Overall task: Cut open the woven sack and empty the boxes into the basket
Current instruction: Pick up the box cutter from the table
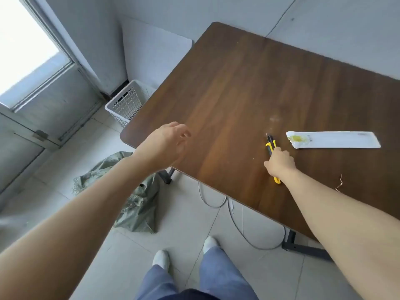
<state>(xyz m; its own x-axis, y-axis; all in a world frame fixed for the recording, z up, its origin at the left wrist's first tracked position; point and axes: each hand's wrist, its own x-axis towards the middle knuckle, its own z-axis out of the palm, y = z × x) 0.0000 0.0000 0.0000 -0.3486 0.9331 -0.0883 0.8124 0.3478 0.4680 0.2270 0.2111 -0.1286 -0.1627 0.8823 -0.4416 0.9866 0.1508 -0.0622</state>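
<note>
My right hand lies on the dark wooden table, closed around a yellow and black utility knife whose blade end points away from me. My left hand hovers over the table's near left corner, fingers loosely apart and holding nothing. A crumpled green woven sack lies on the tiled floor below the table's left edge. The white plastic basket stands on the floor past the table's far left side, partly hidden by the tabletop. No boxes can be seen.
A long flat white packet with a yellow patch lies on the table right of the knife. A thin curl of string lies near the front edge. Grey cables hang under the table by its metal legs. My feet stand on the tiles.
</note>
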